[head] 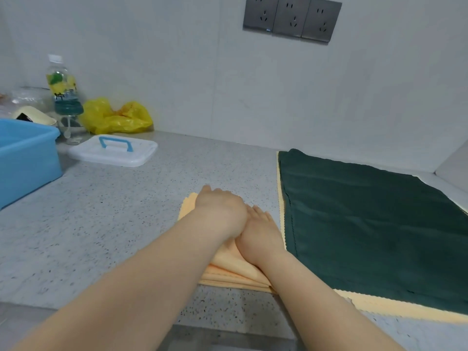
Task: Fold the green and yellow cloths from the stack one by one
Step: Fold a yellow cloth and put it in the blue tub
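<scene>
Yellow cloth (pixel 233 272), folded, lies at lower centre of the frame on a speckled grey counter (pixel 101 224), its near edge showing several stacked layers, number not countable. Both hands lie on it: left hand (pixel 220 211) flat with fingers stretched out and pressing down on the far part, right hand (pixel 260 234) also flat with fingers straight, just beside it. The two hands touch, the left partly over the right. Hands and forearms cover most of the folded cloth, leaving only its far left corner and near edge exposed. To the right, close by but apart, is the stack: one green cloth (pixel 367 224) spread flat on top, with a yellow layer (pixel 379 306) showing only as a thin scalloped border along the left and near edges, so the count beneath cannot be told. At left of the frame is one blue tub (pixel 25 158), cut off by the frame edge. Beside it is one white lid (pixel 114 150) with a blue handle, lying flat. Behind these, against the wall, are one crumpled yellow bag (pixel 114 117) and one drink bottle (pixel 62 82), upright. At upper centre-right, three grey wall sockets (pixel 291 19) sit in a row.
</scene>
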